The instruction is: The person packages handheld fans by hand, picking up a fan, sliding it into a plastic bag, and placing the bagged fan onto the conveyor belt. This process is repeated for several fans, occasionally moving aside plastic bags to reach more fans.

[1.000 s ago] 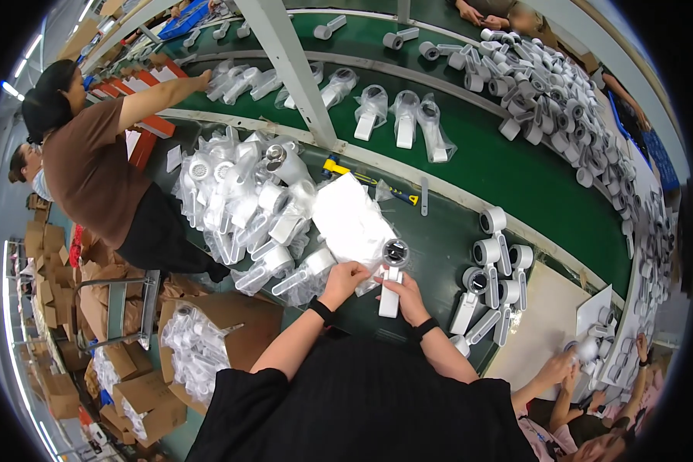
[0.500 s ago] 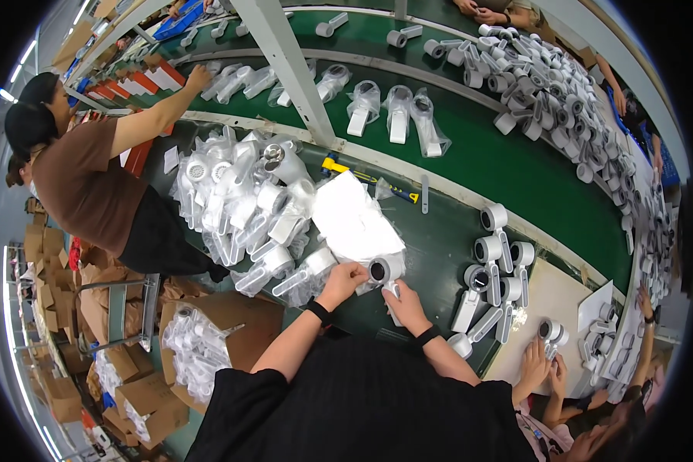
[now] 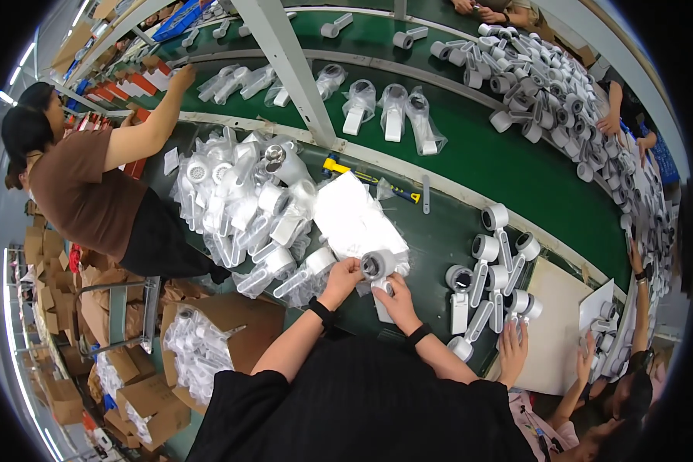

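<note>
White handheld fan (image 3: 379, 279) at frame centre, handle pointing down toward the person: left hand (image 3: 342, 275) pinches its head, right hand (image 3: 396, 296) wraps the handle, beside a clear bag stack (image 3: 354, 219).

Factory packing line, seen from above. Long green conveyor belt (image 3: 516, 165) carrying rows of identical white hair-dryer-like appliances (image 3: 500, 254), some already sealed in clear plastic bags (image 3: 246, 200). Large loose heap of the same white units (image 3: 562, 85) farther along the belt. Steel frame post (image 3: 285, 69) crossing the line. Several workers stationed on both sides, among them a person in a brown top (image 3: 85, 192). Stacked brown cardboard cartons (image 3: 61, 292) on the floor beside the belt, one open carton (image 3: 208, 346) filled with bagged units.
</note>
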The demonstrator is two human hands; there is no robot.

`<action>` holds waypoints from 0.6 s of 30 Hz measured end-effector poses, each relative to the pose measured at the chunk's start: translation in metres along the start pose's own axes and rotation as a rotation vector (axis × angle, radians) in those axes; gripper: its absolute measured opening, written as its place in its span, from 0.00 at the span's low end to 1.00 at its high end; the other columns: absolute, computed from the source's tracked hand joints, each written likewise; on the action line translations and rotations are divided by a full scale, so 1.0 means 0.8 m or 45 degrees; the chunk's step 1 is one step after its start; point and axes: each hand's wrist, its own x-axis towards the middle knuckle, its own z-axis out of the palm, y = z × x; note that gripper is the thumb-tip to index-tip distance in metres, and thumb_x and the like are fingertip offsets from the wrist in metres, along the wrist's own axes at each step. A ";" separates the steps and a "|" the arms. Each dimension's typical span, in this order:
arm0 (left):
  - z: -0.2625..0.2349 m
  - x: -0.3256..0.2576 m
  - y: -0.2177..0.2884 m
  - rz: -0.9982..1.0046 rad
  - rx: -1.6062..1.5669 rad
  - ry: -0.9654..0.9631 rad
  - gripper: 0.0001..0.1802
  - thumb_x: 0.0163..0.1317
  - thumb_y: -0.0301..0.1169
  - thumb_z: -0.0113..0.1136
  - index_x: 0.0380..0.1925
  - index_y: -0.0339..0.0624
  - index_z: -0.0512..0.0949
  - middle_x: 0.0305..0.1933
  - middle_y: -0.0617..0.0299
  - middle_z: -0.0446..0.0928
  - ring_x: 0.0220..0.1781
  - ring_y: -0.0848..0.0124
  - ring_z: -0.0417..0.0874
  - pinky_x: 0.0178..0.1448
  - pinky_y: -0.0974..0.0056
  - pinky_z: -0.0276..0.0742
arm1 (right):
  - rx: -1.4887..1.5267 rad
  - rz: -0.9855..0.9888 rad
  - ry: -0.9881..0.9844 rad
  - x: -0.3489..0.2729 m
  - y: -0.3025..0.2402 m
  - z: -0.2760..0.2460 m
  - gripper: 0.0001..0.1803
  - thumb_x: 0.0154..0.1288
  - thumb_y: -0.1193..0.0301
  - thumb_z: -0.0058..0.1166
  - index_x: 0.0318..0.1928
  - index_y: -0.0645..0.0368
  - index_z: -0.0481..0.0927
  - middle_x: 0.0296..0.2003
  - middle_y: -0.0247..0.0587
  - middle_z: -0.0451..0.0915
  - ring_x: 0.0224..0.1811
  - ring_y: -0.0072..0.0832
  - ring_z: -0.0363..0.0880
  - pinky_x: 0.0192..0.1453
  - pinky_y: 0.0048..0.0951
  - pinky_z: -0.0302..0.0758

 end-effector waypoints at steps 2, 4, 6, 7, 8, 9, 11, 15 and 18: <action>-0.001 -0.004 0.002 -0.029 -0.046 -0.037 0.06 0.60 0.24 0.61 0.36 0.33 0.78 0.32 0.62 0.80 0.34 0.78 0.80 0.41 0.73 0.76 | 0.774 0.795 -0.056 0.005 -0.009 0.005 0.14 0.63 0.71 0.55 0.47 0.64 0.74 0.38 0.44 0.78 0.35 0.29 0.80 0.37 0.26 0.78; -0.002 -0.005 0.002 -0.059 -0.095 -0.075 0.06 0.60 0.24 0.61 0.36 0.33 0.78 0.33 0.62 0.80 0.35 0.77 0.80 0.43 0.72 0.76 | 0.993 0.908 -0.054 0.016 -0.010 0.001 0.15 0.64 0.70 0.53 0.49 0.63 0.73 0.35 0.42 0.79 0.32 0.27 0.81 0.30 0.26 0.80; -0.004 -0.005 0.002 -0.058 -0.195 -0.125 0.06 0.62 0.25 0.59 0.37 0.35 0.77 0.36 0.62 0.80 0.37 0.77 0.79 0.44 0.72 0.76 | 1.012 0.979 -0.176 0.021 -0.002 -0.006 0.15 0.65 0.69 0.51 0.49 0.63 0.74 0.31 0.41 0.80 0.30 0.27 0.81 0.31 0.26 0.80; -0.006 -0.005 0.001 -0.059 -0.196 -0.124 0.06 0.62 0.25 0.59 0.37 0.35 0.77 0.36 0.62 0.80 0.37 0.77 0.79 0.44 0.72 0.76 | 0.945 0.979 -0.172 0.022 0.000 -0.007 0.15 0.65 0.69 0.51 0.49 0.64 0.74 0.28 0.40 0.80 0.28 0.26 0.81 0.32 0.26 0.79; -0.008 -0.005 0.000 -0.092 -0.321 -0.081 0.05 0.63 0.26 0.58 0.38 0.37 0.75 0.35 0.63 0.79 0.36 0.76 0.79 0.44 0.72 0.75 | 0.944 0.980 -0.174 0.022 0.002 -0.010 0.15 0.65 0.69 0.51 0.49 0.64 0.74 0.28 0.40 0.80 0.28 0.26 0.81 0.32 0.26 0.79; -0.010 -0.005 0.000 -0.124 -0.446 -0.039 0.05 0.64 0.26 0.56 0.38 0.38 0.74 0.35 0.63 0.79 0.36 0.76 0.79 0.44 0.72 0.75 | 0.928 0.932 -0.118 0.022 0.004 -0.013 0.15 0.65 0.68 0.51 0.49 0.64 0.74 0.28 0.40 0.80 0.28 0.26 0.80 0.32 0.25 0.79; -0.008 -0.011 0.014 -0.185 -0.574 -0.003 0.05 0.65 0.27 0.56 0.38 0.39 0.73 0.34 0.64 0.77 0.34 0.76 0.78 0.43 0.72 0.74 | 0.868 0.884 -0.034 0.017 0.011 -0.025 0.14 0.65 0.68 0.52 0.47 0.64 0.75 0.29 0.40 0.80 0.28 0.24 0.80 0.32 0.25 0.78; -0.011 -0.007 0.017 -0.190 -0.833 0.052 0.06 0.66 0.29 0.56 0.39 0.42 0.71 0.29 0.66 0.75 0.30 0.76 0.75 0.38 0.72 0.72 | 0.589 0.804 0.038 0.009 0.013 -0.035 0.12 0.64 0.69 0.54 0.44 0.63 0.75 0.29 0.39 0.79 0.28 0.24 0.79 0.33 0.25 0.77; -0.003 -0.007 0.021 -0.064 -0.413 0.142 0.05 0.66 0.29 0.55 0.38 0.42 0.71 0.26 0.68 0.73 0.28 0.78 0.73 0.36 0.73 0.70 | 0.039 0.236 0.080 0.000 0.013 -0.044 0.13 0.63 0.68 0.56 0.42 0.64 0.75 0.29 0.37 0.79 0.29 0.24 0.79 0.35 0.25 0.75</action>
